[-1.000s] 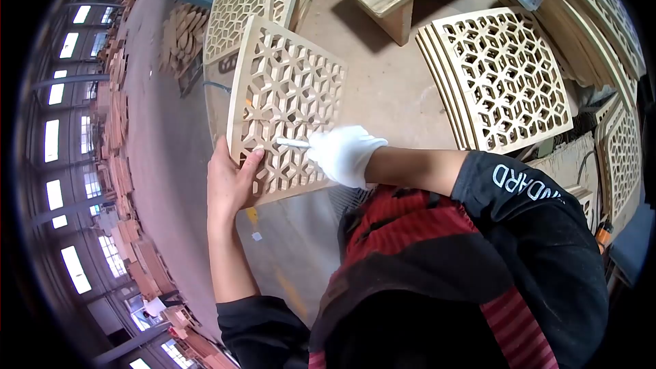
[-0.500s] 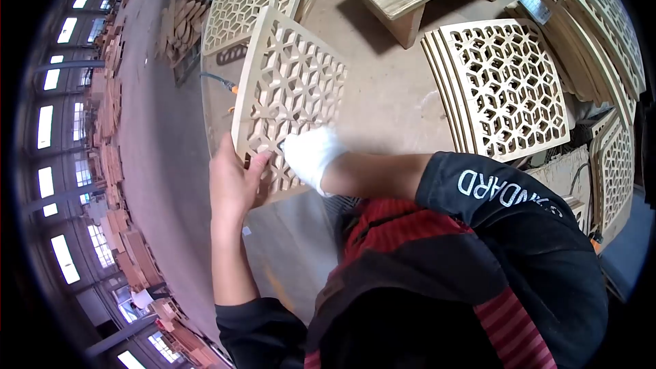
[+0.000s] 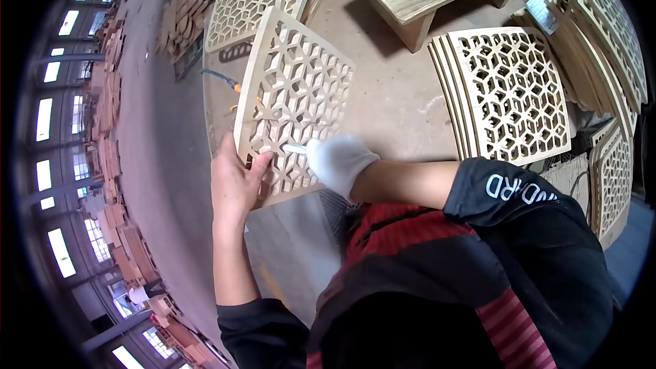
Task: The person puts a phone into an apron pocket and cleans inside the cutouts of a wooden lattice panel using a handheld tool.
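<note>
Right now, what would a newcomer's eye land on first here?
Probably the pale wooden lattice panel, tilted in the bare left hand. Next, the white-gloved right hand over it, holding a slim pale stick. Then the stack of similar lattice panels on the brown tabletop, to the right.

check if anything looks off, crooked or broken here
No clear damage or spill shows. The stacked lattice panels look stepped along one edge, not flush. Oddly, the right hand wears a white glove while the left hand is bare.
</note>
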Motion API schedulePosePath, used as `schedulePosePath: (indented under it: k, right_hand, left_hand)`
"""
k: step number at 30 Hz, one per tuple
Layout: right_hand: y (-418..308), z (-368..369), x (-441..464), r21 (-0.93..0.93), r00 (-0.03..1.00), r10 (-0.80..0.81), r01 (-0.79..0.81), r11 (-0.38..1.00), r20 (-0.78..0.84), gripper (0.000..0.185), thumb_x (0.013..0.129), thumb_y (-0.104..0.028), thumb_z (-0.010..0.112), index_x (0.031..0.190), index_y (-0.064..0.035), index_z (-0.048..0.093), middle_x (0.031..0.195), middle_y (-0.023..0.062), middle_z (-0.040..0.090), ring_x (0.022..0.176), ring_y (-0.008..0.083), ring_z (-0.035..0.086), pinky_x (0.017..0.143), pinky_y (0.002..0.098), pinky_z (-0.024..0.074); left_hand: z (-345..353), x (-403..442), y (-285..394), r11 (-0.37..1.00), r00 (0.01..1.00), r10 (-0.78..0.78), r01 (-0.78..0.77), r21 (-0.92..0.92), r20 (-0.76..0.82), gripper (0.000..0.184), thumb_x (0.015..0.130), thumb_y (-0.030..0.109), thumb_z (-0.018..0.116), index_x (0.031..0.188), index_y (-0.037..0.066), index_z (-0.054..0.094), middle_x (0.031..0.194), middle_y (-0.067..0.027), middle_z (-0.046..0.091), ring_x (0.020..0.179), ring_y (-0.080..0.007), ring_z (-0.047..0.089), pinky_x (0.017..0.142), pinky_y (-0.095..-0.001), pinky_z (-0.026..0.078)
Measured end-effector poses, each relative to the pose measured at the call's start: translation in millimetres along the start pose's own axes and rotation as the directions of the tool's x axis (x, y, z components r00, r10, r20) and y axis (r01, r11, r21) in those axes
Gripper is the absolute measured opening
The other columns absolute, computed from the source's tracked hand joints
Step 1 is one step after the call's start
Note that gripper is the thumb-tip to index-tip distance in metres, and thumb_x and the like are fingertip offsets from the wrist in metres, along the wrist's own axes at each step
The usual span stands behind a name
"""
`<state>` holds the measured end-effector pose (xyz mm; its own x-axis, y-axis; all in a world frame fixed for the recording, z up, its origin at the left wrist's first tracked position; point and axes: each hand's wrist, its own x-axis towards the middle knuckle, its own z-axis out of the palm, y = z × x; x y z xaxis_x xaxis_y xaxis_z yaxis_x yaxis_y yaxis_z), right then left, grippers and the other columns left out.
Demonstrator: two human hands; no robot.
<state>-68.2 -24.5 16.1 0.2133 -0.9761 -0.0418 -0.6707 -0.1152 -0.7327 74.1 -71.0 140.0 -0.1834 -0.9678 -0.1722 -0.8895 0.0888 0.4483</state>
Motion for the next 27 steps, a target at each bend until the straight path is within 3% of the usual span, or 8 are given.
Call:
schedulePosePath:
  k: [3, 7, 13, 17, 19, 20, 22, 27]
  right_hand:
    - [0, -3, 10, -0.075, 0.955, -0.292, 0.294, 0.953, 0.042, 0.016, 0.082, -0.007, 0.061, 0.098, -0.0018, 0.063, 0.08, 0.0188, 0.068, 0.072, 0.0331, 0.069, 0.063, 0.0425, 0.0545]
    - [-7, 6, 12, -0.069, 0.981, -0.188, 0.184, 0.98, -0.052, 0.014, 0.086, -0.01, 0.057, 0.095, -0.0016, 0.063, 0.078, 0.0182, 0.067, 0.071, 0.0332, 0.068, 0.063, 0.042, 0.0548]
    - [2, 11, 7, -0.077, 0.955, -0.263, 0.255, 0.964, -0.138, 0.012, 0.086, -0.01, 0.056, 0.092, -0.0017, 0.063, 0.075, 0.0167, 0.066, 0.068, 0.0322, 0.068, 0.059, 0.0407, 0.0536]
    - [-8, 10, 10, -0.138, 0.982, -0.18, 0.17, 0.976, -0.061, 0.011, 0.087, -0.011, 0.055, 0.088, -0.002, 0.061, 0.073, 0.0158, 0.066, 0.063, 0.0318, 0.068, 0.055, 0.0407, 0.053]
    - [3, 1, -11, -0.103, 0.987, -0.158, 0.156, 0.982, -0.007, 0.011, 0.087, -0.011, 0.055, 0.088, -0.0023, 0.061, 0.073, 0.0154, 0.067, 0.062, 0.032, 0.068, 0.054, 0.0409, 0.0526]
    - [15, -13, -26, 0.066, 0.988, -0.156, 0.157, 0.985, -0.011, 0.014, 0.088, -0.01, 0.053, 0.092, -0.0011, 0.063, 0.075, 0.0163, 0.067, 0.066, 0.0327, 0.069, 0.055, 0.0414, 0.0527]
    - [61, 28, -31, -0.165, 0.946, 0.051, 0.003, 0.986, 0.321, 0.014, 0.087, -0.01, 0.056, 0.094, -0.0008, 0.065, 0.084, 0.0161, 0.07, 0.077, 0.0307, 0.071, 0.067, 0.041, 0.0555]
    - [52, -71, -33, -0.073, 0.969, 0.105, -0.091, 0.993, 0.222, 0.025, 0.096, -0.019, 0.047, 0.112, -0.0082, 0.062, 0.087, 0.0189, 0.068, 0.082, 0.0377, 0.067, 0.073, 0.0455, 0.0535]
  left_hand:
    - [3, -3, -4, 0.998, 1.0, 0.009, -0.008, 0.067, -0.006, 0.041, 0.082, 0.004, 0.074, 0.118, -0.003, 0.056, 0.094, -0.015, 0.072, 0.083, -0.015, 0.068, 0.077, -0.0301, 0.052]
    - [2, -2, 3, 0.998, 1.0, -0.003, 0.004, 0.068, -0.007, 0.04, 0.082, 0.003, 0.074, 0.117, -0.004, 0.056, 0.093, -0.0153, 0.073, 0.082, -0.0154, 0.068, 0.078, -0.0304, 0.052]
    - [3, -6, 8, 0.999, 0.999, 0.038, -0.037, 0.028, -0.014, 0.032, 0.084, 0.004, 0.072, 0.112, -0.004, 0.056, 0.092, -0.0149, 0.073, 0.08, -0.0153, 0.069, 0.074, -0.0301, 0.053]
    - [6, -7, 4, 0.998, 0.998, 0.051, -0.05, 0.033, -0.047, 0.033, 0.081, 0.005, 0.075, 0.106, -0.002, 0.055, 0.081, -0.019, 0.071, 0.073, -0.0273, 0.071, 0.067, -0.0339, 0.052]
    - [4, -5, 3, 0.999, 0.999, 0.03, -0.03, 0.015, -0.034, 0.032, 0.082, 0.006, 0.075, 0.105, -0.003, 0.055, 0.08, -0.018, 0.071, 0.07, -0.0249, 0.071, 0.066, -0.0331, 0.052]
    - [5, -5, 3, 1.0, 0.999, 0.018, -0.018, 0.004, -0.031, 0.031, 0.082, 0.006, 0.075, 0.105, -0.003, 0.055, 0.079, -0.0175, 0.071, 0.069, -0.0237, 0.071, 0.065, -0.0327, 0.052]
    - [4, -1, -3, 1.0, 0.999, 0.013, -0.013, -0.003, -0.035, 0.031, 0.082, 0.006, 0.075, 0.105, -0.003, 0.055, 0.079, -0.0167, 0.072, 0.069, -0.0213, 0.071, 0.065, -0.0321, 0.052]
    - [7, -5, 3, 0.998, 0.997, 0.061, -0.062, -0.012, -0.041, 0.03, 0.083, 0.007, 0.074, 0.105, -0.002, 0.056, 0.081, -0.0164, 0.072, 0.068, -0.0192, 0.07, 0.065, -0.0313, 0.052]
